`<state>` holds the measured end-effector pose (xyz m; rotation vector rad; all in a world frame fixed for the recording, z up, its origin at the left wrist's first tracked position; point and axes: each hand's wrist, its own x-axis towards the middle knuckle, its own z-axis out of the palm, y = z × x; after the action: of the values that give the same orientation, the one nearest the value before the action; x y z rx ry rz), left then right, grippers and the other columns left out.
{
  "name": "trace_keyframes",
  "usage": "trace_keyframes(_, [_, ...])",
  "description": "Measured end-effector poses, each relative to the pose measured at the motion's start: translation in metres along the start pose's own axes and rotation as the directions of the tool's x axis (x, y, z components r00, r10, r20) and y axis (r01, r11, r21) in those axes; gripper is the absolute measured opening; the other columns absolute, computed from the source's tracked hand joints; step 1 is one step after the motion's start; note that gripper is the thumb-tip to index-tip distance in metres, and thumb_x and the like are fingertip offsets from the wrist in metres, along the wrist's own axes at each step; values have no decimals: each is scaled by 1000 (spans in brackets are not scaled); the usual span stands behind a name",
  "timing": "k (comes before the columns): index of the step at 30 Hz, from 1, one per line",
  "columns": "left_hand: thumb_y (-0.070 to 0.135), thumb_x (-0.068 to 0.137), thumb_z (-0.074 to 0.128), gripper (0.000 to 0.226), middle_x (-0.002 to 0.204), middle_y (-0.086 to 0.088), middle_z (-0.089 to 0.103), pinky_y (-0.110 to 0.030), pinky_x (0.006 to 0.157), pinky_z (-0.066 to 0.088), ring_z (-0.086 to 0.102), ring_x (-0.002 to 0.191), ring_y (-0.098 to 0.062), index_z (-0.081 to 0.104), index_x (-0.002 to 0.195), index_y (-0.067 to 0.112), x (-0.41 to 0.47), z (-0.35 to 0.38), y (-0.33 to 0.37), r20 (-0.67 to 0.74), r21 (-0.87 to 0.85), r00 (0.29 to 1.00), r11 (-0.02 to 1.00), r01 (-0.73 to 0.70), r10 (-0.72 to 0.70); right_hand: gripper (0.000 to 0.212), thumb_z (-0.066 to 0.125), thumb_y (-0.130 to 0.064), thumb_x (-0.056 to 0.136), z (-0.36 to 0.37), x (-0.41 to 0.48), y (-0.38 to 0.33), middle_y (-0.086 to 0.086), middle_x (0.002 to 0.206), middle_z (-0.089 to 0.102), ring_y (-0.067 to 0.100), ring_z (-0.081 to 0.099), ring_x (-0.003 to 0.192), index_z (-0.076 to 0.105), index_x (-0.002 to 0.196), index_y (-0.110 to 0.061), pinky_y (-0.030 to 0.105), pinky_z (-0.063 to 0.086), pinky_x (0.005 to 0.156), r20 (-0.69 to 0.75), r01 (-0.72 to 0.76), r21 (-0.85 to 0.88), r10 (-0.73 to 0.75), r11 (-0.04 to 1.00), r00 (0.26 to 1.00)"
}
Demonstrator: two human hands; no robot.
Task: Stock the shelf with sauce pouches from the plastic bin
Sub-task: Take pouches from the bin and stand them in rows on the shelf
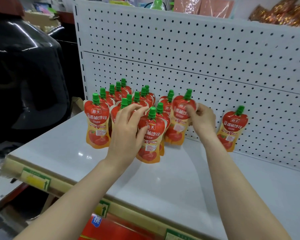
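Several red and yellow tomato sauce pouches with green caps stand in rows on the white shelf [163,179], at its back left. My left hand [126,129] grips the front pouch [151,135] of the middle row by its upper left edge. My right hand [202,119] pinches another pouch [180,111], held tilted above the right-hand row. One pouch [233,129] leans alone against the pegboard [215,58] further right. The plastic bin is out of view.
A large black glossy jar [24,75] stands left of the shelf. Price label strips [36,181] run along the shelf's front edge. Packaged goods sit on top of the pegboard. Red packaging [111,229] shows on the shelf below.
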<state>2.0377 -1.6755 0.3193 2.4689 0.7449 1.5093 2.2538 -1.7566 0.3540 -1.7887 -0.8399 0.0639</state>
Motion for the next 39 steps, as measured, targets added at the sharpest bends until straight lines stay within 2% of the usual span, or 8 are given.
trace_keyframes(3, [11,85,69,42,123,-5,54,-18,101,36,50,117,-19,57,126,14,-8,0,15,-28,-109,996,990,-86,84,24,59,-28,95,-32,-5,-9,1,74,68,26,69,70,57,73,-19,43,59,69,-121,-74,42,79,996,989])
trace_keyframes(7, [24,80,76,59,130,-1,54,-26,101,44,51,120,-16,54,134,17,-23,18,42,222,-263,945,948,-180,241,21,60,-14,92,-54,-19,-21,10,76,69,26,72,70,54,72,-10,29,56,54,-96,-203,173,222,964,970])
trace_keyframes(11, [31,80,74,54,126,3,59,-9,93,38,53,114,-7,58,131,21,-29,20,54,220,-372,941,914,-162,256,18,60,-11,92,-66,-34,-29,7,70,67,14,67,56,58,75,-9,19,49,44,-57,-236,174,249,956,967])
trace_keyframes(22, [30,95,52,34,114,0,69,-27,76,57,65,98,-9,68,121,15,-25,3,45,114,-377,919,872,-312,378,16,60,-14,94,-53,-53,-30,11,79,70,25,71,72,64,81,-4,33,60,61,-54,-165,103,171,981,984])
trace_keyframes(26, [23,89,67,53,132,3,49,-23,87,54,55,109,-1,50,139,28,-24,-4,53,237,-564,963,826,28,130,15,59,-15,96,-53,-50,-35,10,82,71,21,71,70,64,87,-4,30,58,56,-87,-138,274,167,952,982])
trace_keyframes(29, [16,76,79,86,128,9,56,-27,92,54,64,107,-5,33,146,33,-22,-9,64,508,-682,850,538,495,-138,19,59,-21,97,-50,-48,-39,6,81,72,18,72,70,62,83,-9,31,61,63,-99,-99,305,135,947,986])
trace_keyframes(35, [3,75,78,64,114,6,70,-30,90,56,69,100,-9,55,130,26,-14,-3,62,508,-708,852,502,497,-126,17,58,-23,98,-47,-42,-40,2,80,72,14,71,69,62,88,-10,36,59,74,-56,-94,414,129,905,990])
trace_keyframes(39, [8,79,77,55,109,10,67,-23,84,56,66,97,-2,54,125,28,-14,-3,61,424,-674,899,624,395,-111,19,58,-24,98,-45,-41,-39,-2,80,73,11,71,72,62,83,-14,33,59,72,-37,-62,421,85,905,996])
